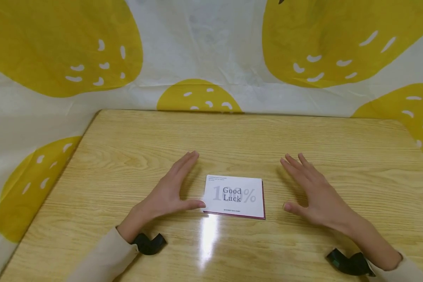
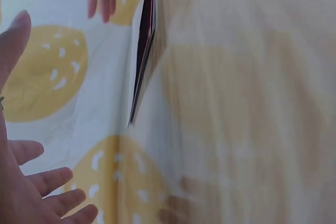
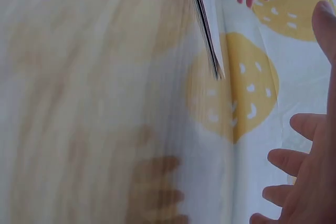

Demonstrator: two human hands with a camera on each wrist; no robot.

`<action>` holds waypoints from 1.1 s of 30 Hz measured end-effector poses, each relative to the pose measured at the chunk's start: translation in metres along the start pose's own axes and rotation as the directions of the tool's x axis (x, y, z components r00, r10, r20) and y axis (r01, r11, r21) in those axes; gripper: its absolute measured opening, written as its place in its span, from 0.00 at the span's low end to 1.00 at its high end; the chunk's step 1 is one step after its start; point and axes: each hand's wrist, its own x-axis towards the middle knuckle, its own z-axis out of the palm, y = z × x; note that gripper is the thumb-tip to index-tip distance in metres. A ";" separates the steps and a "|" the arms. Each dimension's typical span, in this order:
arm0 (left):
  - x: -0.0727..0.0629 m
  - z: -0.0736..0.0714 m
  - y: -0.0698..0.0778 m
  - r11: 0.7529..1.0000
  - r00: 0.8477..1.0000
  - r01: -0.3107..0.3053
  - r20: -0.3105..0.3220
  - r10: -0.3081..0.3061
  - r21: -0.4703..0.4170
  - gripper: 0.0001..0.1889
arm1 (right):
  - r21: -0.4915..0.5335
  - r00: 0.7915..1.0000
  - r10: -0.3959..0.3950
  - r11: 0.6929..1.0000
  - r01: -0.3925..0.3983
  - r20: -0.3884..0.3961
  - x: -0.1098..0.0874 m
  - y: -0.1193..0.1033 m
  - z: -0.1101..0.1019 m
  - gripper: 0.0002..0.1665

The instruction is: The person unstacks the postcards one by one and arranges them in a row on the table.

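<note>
A white card-like booklet (image 1: 234,196) printed "Good Luck" over a grey "100%" lies flat on the wooden table, with a dark red layer showing along its lower and right edges. Seen edge-on in the left wrist view, the booklet (image 2: 144,45) has several thin layers; whether these are bound pages or loose cards I cannot tell. My left hand (image 1: 169,192) is held to its left, fingers extended, the thumb tip nearest its left edge. On the other side my right hand (image 1: 313,192) is spread, apart from the booklet. Neither hand holds anything.
The wooden table (image 1: 144,133) has a glossy surface with a light reflection in front of the booklet. Behind and to the left hangs a white cloth (image 1: 204,47) with large yellow fruit shapes. Black curved pieces (image 1: 149,243) sit at both wrists.
</note>
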 end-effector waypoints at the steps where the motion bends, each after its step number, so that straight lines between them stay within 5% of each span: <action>1: 0.000 0.001 0.001 1.000 1.000 0.010 0.012 -0.009 -0.026 0.59 | 0.013 1.000 -0.001 1.000 0.001 0.004 0.000 -0.002 0.001 0.59; 5: -0.001 0.006 0.006 0.993 0.999 0.034 0.042 -0.029 -0.110 0.60 | 0.042 1.000 0.000 0.999 -0.001 0.026 0.003 -0.008 0.006 0.61; 13: -0.004 0.018 0.009 0.990 0.997 0.064 0.038 -0.060 -0.126 0.52 | 0.115 0.994 0.057 0.991 -0.067 0.090 0.004 -0.025 0.018 0.60; 24: -0.008 0.031 0.007 0.987 0.994 0.058 0.096 -0.044 -0.149 0.56 | 0.129 0.995 -0.002 0.992 -0.012 0.103 0.008 -0.036 0.030 0.57; 33: -0.009 0.037 0.004 0.996 0.996 -0.024 0.081 0.031 -0.080 0.58 | 0.154 0.995 -0.033 0.988 0.019 0.091 0.010 -0.039 0.042 0.60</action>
